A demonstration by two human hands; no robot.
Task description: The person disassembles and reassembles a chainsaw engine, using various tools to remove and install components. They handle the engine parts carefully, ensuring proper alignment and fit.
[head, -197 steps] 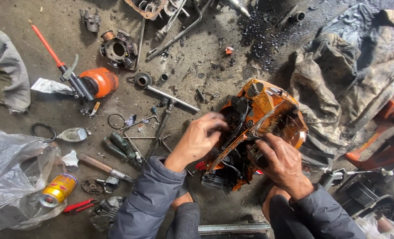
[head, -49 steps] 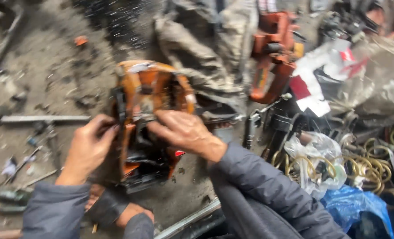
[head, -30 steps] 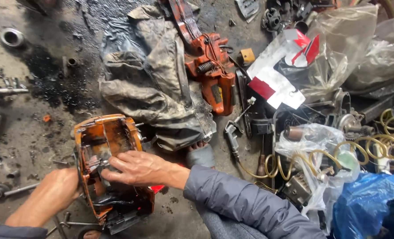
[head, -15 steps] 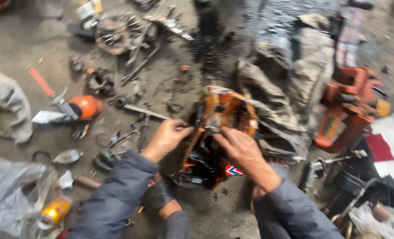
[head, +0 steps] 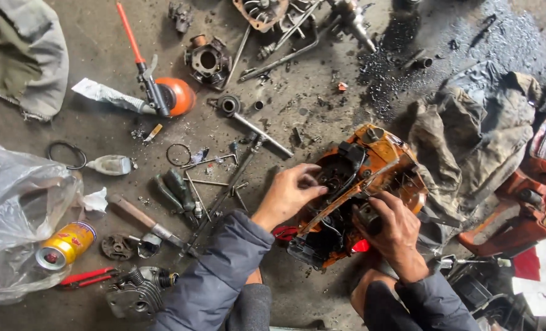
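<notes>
Hands (head: pixel 288 193) on orange engine housing (head: pixel 371 184)

The right hand (head: pixel 391 227) covers the lower right of the orange engine housing (head: pixel 371 178); what its fingers grip cannot be told. The red machine body (head: pixel 524 202) and grey cloth (head: pixel 21 55) run off the frame's edges.

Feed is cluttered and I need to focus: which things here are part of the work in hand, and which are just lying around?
In hand:
orange engine housing
left hand, fingers on its dark inner parts
right hand, gripping its lower side

Lying about:
oil can with red spout
yellow drink can
wooden-handled tool
red-handled pliers
dirty rag
clear plastic bag
</notes>
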